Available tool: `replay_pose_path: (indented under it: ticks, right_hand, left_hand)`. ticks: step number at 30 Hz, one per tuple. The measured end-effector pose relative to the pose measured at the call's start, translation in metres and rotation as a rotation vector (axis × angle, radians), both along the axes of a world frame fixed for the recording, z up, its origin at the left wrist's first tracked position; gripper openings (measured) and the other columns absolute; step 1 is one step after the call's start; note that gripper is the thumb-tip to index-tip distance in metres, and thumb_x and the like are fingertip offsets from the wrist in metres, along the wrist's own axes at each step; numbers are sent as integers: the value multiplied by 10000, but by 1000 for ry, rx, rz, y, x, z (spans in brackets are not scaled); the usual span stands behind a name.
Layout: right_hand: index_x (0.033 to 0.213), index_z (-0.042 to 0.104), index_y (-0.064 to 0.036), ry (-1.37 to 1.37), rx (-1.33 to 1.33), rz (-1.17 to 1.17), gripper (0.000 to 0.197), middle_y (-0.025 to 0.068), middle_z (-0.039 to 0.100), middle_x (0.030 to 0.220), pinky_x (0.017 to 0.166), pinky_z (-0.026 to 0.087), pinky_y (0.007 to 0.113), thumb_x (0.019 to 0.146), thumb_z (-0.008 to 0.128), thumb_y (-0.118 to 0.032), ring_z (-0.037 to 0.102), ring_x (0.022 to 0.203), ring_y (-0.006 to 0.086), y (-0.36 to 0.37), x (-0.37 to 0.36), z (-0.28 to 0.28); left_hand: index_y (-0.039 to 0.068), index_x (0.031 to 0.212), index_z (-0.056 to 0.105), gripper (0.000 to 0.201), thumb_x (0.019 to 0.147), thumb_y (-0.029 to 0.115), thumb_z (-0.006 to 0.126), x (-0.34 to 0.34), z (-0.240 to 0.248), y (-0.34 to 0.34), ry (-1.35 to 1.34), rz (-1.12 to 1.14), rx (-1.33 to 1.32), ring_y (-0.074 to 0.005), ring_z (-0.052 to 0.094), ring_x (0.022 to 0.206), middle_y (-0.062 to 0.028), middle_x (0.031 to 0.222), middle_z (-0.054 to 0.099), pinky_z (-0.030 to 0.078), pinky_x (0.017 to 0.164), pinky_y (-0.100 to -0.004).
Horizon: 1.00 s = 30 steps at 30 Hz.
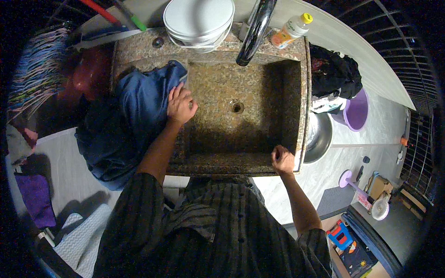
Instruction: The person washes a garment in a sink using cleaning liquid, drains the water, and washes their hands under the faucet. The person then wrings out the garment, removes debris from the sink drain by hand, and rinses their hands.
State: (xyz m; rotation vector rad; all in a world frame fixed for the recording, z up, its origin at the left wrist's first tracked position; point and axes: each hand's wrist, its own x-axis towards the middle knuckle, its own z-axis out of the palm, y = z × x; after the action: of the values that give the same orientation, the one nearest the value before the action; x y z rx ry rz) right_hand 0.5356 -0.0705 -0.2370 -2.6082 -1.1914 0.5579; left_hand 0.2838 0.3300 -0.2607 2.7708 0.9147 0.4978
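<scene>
A speckled stone sink (227, 85) with a round drain (237, 107) lies in front of me. Over its left side is draped a bundle of dark blue cloth (143, 95), which hangs down past the front edge. My left hand (182, 104) rests on the right border of this cloth with its fingers apart. At the front right corner of the basin, my right hand (282, 160) is curled closed. Whatever is inside those fingers, if anything, is hidden. Above the basin hangs a chrome faucet (256, 34).
A lidded white bucket (198, 21) and a yellow-capped bottle (291, 31) stand along the back ledge. Right of the sink are dark clothes (334, 69), a purple bucket (358, 110) and a metal basin (321, 137). Several hangers (39, 69) cluster at left.
</scene>
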Motion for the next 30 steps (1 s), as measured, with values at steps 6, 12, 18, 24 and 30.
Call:
replay_pose_path:
  ticks: [6,12,18,24,30]
  right_hand:
    - [914,646,-68,53,64,20,162,192,679,857,697,529,483,909,586,-219,668,806,405,5,-1,10]
    - [888,637,-73,60,5,10,160,186,681,848,688,523,488,906,588,-225,665,801,407,5,1,10]
    - [880,629,-70,74,-7,21,161,189,679,847,688,521,492,907,586,-223,661,799,411,7,1,11]
    - [891,628,-67,87,0,2,167,192,676,853,701,521,491,915,575,-224,658,803,417,7,1,12]
    - [896,635,-69,46,-2,17,165,188,679,854,706,523,487,913,579,-223,660,808,414,7,1,10]
  left_hand:
    - [57,732,707,175,779,225,696,-1,-1,0,1,6,-20,-345,486,1333,-87,1106,658,318,1143,-511]
    - [63,746,705,167,789,224,702,-2,-4,1,-11,9,-2,-342,477,1347,-82,1112,657,313,1146,-511]
    - [66,744,695,161,801,217,695,-2,-1,0,-30,5,-17,-338,483,1347,-76,1099,657,316,1148,-508]
    - [48,760,716,194,789,237,689,-3,-5,2,-5,12,-41,-345,475,1343,-96,1106,658,302,1155,-511]
    - [69,738,698,190,813,244,680,-2,-1,1,18,15,-45,-322,473,1357,-68,1112,658,291,1158,-494]
